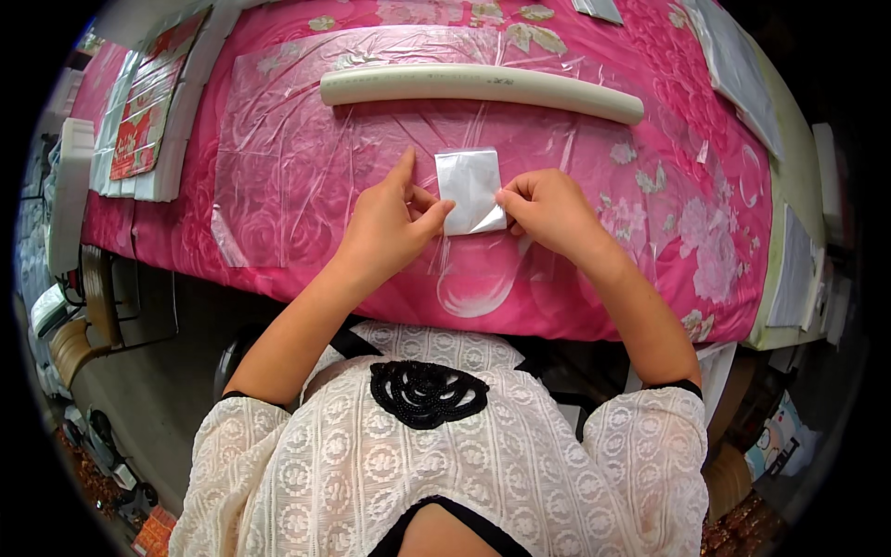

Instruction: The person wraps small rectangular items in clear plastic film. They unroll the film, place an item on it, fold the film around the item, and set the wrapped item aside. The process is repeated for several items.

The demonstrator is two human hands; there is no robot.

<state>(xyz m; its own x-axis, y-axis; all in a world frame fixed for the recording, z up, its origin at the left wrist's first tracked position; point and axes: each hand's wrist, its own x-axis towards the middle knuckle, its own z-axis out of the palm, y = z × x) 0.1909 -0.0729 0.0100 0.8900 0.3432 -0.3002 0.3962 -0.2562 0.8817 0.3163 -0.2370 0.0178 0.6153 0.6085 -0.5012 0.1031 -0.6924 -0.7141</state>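
A small folded square of shiny white plastic film [467, 181] lies on the pink floral cloth in front of me, its lower right corner creased. My right hand [549, 212] pinches its right edge between thumb and index finger. On the other side, my left hand [394, 212] has its thumb tip against the left edge, the index finger stretched away and the remaining fingers loosely bent. Beyond both hands, a long cream-coloured tube [483, 84] lies crosswise, bowed in this view. Beneath these things spreads a wrinkled clear plastic sheet [278, 139].
White stacks with a red patterned packet [148, 121] stand at the table's left end. White flat packs [733, 70] lie at the far right, and more white sheets [792, 269] sit along the right edge. A wooden chair [88, 316] is at the lower left.
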